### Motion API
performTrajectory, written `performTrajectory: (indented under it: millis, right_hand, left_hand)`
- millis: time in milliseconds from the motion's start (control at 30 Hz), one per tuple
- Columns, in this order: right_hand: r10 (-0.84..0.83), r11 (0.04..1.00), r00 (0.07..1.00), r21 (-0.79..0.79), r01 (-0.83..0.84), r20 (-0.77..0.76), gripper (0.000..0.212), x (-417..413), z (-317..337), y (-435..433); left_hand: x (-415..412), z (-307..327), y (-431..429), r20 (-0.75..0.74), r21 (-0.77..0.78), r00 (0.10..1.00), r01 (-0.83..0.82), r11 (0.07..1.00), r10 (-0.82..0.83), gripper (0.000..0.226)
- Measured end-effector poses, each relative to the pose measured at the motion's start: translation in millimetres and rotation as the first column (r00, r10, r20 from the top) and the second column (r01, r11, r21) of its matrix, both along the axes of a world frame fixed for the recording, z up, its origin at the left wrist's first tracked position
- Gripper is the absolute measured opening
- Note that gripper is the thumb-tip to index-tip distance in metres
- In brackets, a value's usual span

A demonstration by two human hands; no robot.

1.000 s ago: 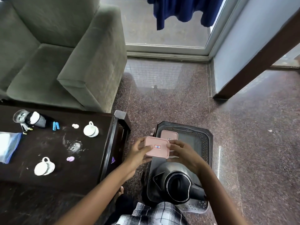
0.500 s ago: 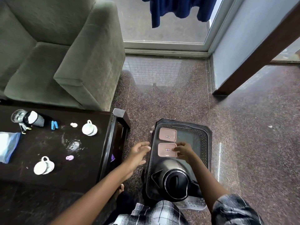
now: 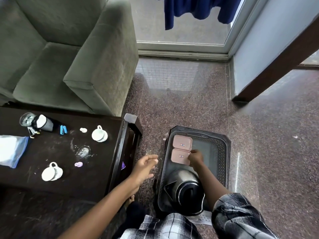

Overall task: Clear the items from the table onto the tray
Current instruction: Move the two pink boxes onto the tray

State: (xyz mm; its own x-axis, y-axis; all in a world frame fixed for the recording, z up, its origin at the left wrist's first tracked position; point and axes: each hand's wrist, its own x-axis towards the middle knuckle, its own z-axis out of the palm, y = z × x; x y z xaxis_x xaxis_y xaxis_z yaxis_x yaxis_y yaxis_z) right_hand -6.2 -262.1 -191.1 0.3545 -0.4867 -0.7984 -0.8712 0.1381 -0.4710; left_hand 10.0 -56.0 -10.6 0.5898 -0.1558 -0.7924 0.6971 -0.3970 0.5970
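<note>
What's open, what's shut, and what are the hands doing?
far pink box, lid on, in the tray.
near pink box, lid on, in the tray.
kettle, lid shut, in the tray.
left hand, open, holding nothing.
right hand, pinching the near pink box's edge.

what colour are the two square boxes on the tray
Both boxes are pale pink, seen in the head view.

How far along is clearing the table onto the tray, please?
Done: kettle and far pink box sit in the tray. In hand: right hand holds the near pink box, down beside it; left hand open. Left: far cup, near cup, glass, bag on the table.
</note>
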Motion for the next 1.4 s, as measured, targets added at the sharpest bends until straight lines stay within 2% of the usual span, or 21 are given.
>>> performTrajectory:
  millis: [133, 300, 533, 867, 1067, 1133, 1200, 1267, 1400]
  right_hand:
    - [0.051, 0.996, 0.999, -0.069, -0.05, 0.018, 0.03, 5, -2, 1]
    - [0.09, 0.991, 0.996, -0.098, -0.087, 0.026, 0.022, 6, 3, 8]
    - [0.103, 0.99, 0.995, -0.1, -0.102, 0.006, 0.03, 7, 10, 10]
    - [0.022, 0.998, 1.0, -0.057, -0.023, -0.006, 0.01, 3, -41, 4]
    - [-0.057, 0.985, 0.998, -0.164, 0.052, -0.029, 0.022, 10, 15, 6]
    - [-0.069, 0.978, 0.997, -0.197, 0.071, 0.018, 0.029, 15, 36, 8]
    - [-0.053, 0.981, 0.99, -0.178, 0.075, 0.127, 0.025, 19, 66, 18]
    - [-0.054, 0.995, 0.963, -0.071, 0.075, 0.263, 0.017, 22, 95, 32]
    - [-0.097, 0.985, 0.908, 0.172, 0.028, 0.408, 0.025, 23, 135, 72]
  left_hand:
    - [-2, -1, 2, -0.008, -0.006, 1.0, -0.003, 1.0, 0.003, 0.02]
    - [-3, -3, 5, -0.003, 0.0, 1.0, -0.011, 1.0, 0.011, 0.019]
    - [-4, -3, 5, 0.002, -0.009, 1.0, -0.014, 1.0, 0.014, 0.02]
    - [-9, -7, 6, 0.005, 0.005, 1.0, -0.017, 1.0, 0.017, 0.019]
    - [-7, -3, 6, 0.004, -0.016, 1.0, -0.021, 1.0, 0.021, 0.018]
    - [-4, -1, 6, -0.007, -0.039, 0.999, -0.037, 0.999, 0.037, 0.018]
    - [-2, 2, 8, -0.021, -0.074, 0.997, -0.079, 0.994, 0.078, 0.02]
    - [1, 4, 13, -0.024, -0.1, 0.992, -0.124, 0.987, 0.122, 0.023]
    - [1, 9, 36, -0.011, -0.138, 0.981, -0.192, 0.972, 0.192, 0.018]
